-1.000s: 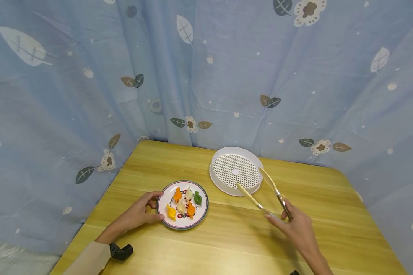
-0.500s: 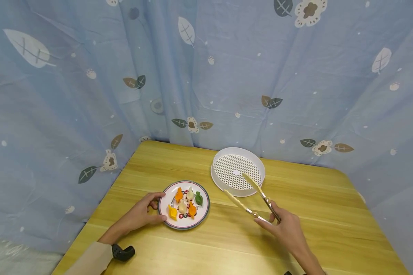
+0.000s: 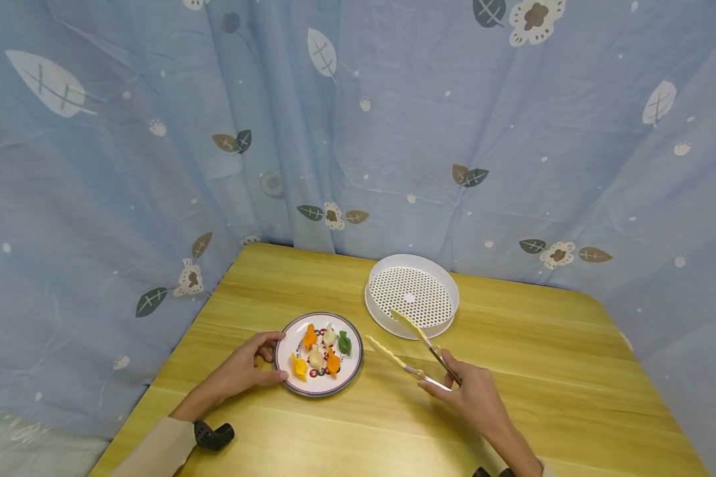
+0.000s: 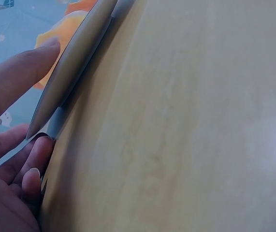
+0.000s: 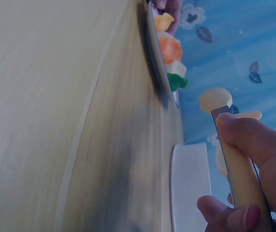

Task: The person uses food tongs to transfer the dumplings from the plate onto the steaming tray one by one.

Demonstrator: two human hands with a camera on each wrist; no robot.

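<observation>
In the head view my left hand [image 3: 244, 368] holds the left rim of a white plate [image 3: 321, 387] with a dark edge. Its thumb lies over the rim in the left wrist view, with fingers below the plate [image 4: 77, 60]. Several small dumpling-like pieces sit on the plate: orange [image 3: 333, 362], yellow [image 3: 299, 367], green [image 3: 344, 343] and cream-white [image 3: 315, 358]. My right hand [image 3: 471, 394] grips metal tongs [image 3: 388, 354] with pale yellow tips. The tongs' arms are spread, nothing between them, tips pointing left between the plate and a white perforated round tray [image 3: 420, 291].
The tray stands at the back middle of the wooden table [image 3: 549, 371]. One tong tip overlaps its front wall in the head view. A blue leaf-patterned curtain [image 3: 394, 132] hangs behind the table and along its sides.
My right hand has carried the spread tongs leftward, from the tray's right front side toward the plate. My left hand and the plate stay put.
</observation>
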